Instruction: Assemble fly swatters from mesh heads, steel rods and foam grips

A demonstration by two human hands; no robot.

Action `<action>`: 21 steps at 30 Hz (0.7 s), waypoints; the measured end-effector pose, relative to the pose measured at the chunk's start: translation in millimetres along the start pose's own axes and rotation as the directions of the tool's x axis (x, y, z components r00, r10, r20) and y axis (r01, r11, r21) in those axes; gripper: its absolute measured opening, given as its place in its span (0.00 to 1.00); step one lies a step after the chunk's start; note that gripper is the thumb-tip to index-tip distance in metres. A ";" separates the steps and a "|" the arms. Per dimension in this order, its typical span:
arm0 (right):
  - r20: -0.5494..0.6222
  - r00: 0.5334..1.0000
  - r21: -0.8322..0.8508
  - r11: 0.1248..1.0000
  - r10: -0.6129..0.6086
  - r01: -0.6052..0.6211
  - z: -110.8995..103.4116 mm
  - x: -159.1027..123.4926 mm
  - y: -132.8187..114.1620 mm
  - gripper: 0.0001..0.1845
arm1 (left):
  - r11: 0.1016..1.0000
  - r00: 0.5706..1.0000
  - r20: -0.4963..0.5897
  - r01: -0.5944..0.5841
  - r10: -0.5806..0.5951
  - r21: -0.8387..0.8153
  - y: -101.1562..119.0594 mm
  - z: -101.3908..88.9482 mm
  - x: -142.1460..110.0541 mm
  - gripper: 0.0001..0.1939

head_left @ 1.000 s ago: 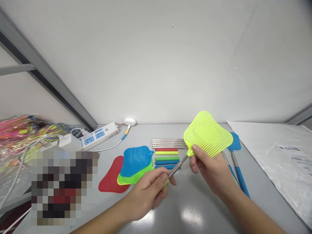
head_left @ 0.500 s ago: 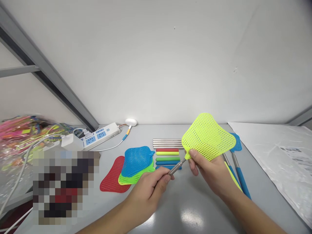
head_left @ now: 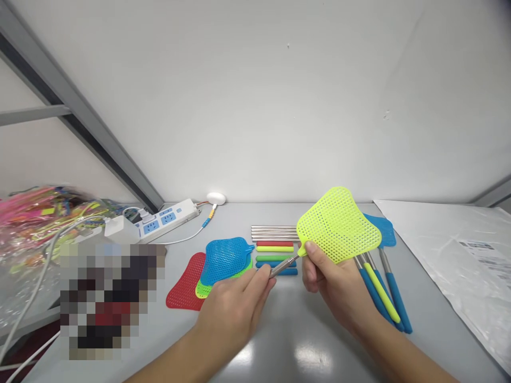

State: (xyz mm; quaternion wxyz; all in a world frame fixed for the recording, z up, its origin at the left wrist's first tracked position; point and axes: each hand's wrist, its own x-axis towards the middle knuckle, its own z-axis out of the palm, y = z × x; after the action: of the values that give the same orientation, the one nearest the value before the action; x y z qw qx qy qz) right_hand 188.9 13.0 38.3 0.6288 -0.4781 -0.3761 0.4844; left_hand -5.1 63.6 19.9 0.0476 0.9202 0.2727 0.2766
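Observation:
My right hand [head_left: 333,287] pinches the neck of a yellow-green mesh swatter head [head_left: 339,224] and holds it up over the grey table [head_left: 303,340]. My left hand [head_left: 233,308] is closed round the silver metal rod [head_left: 284,265] that runs into that head. Just behind the hands lie coloured handle sleeves [head_left: 275,256] in red, yellow, green and blue, and a row of bare metal rods [head_left: 274,233]. Loose swatter heads, blue [head_left: 225,257] over green over red [head_left: 184,290], are stacked to the left.
Finished swatters with blue and yellow handles [head_left: 381,292] lie under and right of my right hand. A white power strip [head_left: 162,219] with cables sits at the back left, a bag of coloured parts [head_left: 35,223] at far left, and a plastic-wrapped sheet [head_left: 459,255] at right.
Both hands drifted slightly left and the left hand slid up the rod toward the head, so less rod shows between them. More finished swatter handles show beside my right wrist.

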 end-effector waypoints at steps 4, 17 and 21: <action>-0.033 0.999 -0.022 0.999 -0.034 0.034 0.4 -3.9 -6.0 0.21 | 0.978 0.989 0.115 0.116 -0.097 -0.171 4.4 -2.5 2.9 0.09; 0.175 0.984 -0.202 0.979 0.028 0.008 5.5 -7.5 -4.8 0.17 | 0.265 0.807 0.571 0.589 -0.149 -0.764 22.4 -2.0 2.4 0.18; 0.287 0.953 -0.182 0.982 0.094 -0.043 11.9 -11.9 -3.4 0.19 | 0.042 0.760 0.642 0.648 -0.100 -0.760 26.4 0.5 5.2 0.20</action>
State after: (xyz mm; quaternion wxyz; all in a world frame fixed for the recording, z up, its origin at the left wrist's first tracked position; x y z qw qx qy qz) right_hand 175.7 4.0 44.5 0.5045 -0.4663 -0.4894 0.5372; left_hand 11.3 44.1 28.3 0.7524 0.5894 0.2514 0.1529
